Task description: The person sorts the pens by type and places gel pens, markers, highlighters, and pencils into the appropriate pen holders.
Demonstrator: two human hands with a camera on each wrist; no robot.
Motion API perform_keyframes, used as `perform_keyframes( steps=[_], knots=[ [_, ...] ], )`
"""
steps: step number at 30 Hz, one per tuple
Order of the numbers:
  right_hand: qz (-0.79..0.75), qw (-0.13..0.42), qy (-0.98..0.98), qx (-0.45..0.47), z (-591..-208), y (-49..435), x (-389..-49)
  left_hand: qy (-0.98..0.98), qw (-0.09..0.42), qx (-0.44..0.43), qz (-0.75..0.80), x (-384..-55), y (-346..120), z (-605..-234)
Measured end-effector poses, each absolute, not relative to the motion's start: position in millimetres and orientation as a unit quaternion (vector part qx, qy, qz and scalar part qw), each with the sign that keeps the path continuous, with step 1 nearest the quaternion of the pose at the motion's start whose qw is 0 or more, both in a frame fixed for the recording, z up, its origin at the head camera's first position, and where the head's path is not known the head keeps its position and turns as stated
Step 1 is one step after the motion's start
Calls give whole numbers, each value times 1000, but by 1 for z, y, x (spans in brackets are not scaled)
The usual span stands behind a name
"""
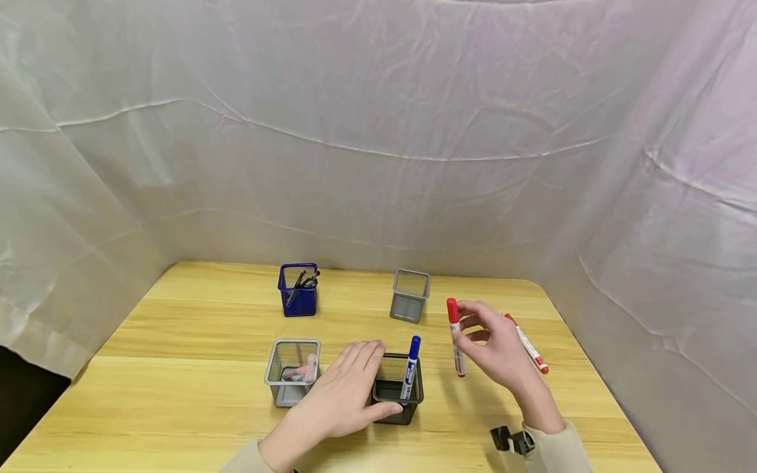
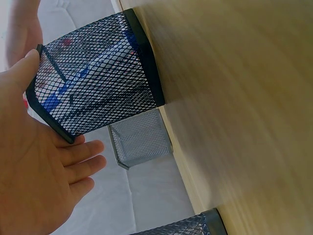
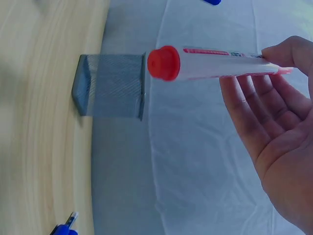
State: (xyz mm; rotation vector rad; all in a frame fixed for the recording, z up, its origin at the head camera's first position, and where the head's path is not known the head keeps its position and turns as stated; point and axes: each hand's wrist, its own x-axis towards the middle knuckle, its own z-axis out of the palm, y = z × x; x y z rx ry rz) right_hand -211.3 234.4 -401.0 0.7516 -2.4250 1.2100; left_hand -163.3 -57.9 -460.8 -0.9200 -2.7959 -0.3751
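My right hand (image 1: 493, 345) pinches a red-capped whiteboard marker (image 1: 458, 345) between thumb and fingertips, nearly upright above the table and right of the black mesh pen holder (image 1: 408, 412). In the right wrist view, the red marker (image 3: 210, 63) points its red end towards the left. My left hand (image 1: 345, 391) rests against the black holder's left side, its fingers mostly straight and its thumb along the near rim. Inside that holder leans a blue-capped marker (image 1: 411, 368). The left wrist view shows the thumb touching the rim of the black mesh holder (image 2: 98, 73).
Left of the left hand stands a silver mesh holder (image 1: 275, 393) with a pink item inside. At the back are a blue mesh holder (image 1: 300, 303) with dark pens and a grey mesh holder (image 1: 408, 307). Another red-capped marker (image 1: 528, 347) lies beyond the right hand. Grey cloth (image 1: 378, 131) surrounds the table.
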Motion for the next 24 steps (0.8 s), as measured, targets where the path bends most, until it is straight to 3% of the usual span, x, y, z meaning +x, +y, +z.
perform_keyframes(
  steps=[24],
  knots=[
    [567, 140, -739, 335, -404, 200, -195, -939, 78, -308, -135, -163, -58, -460]
  ],
)
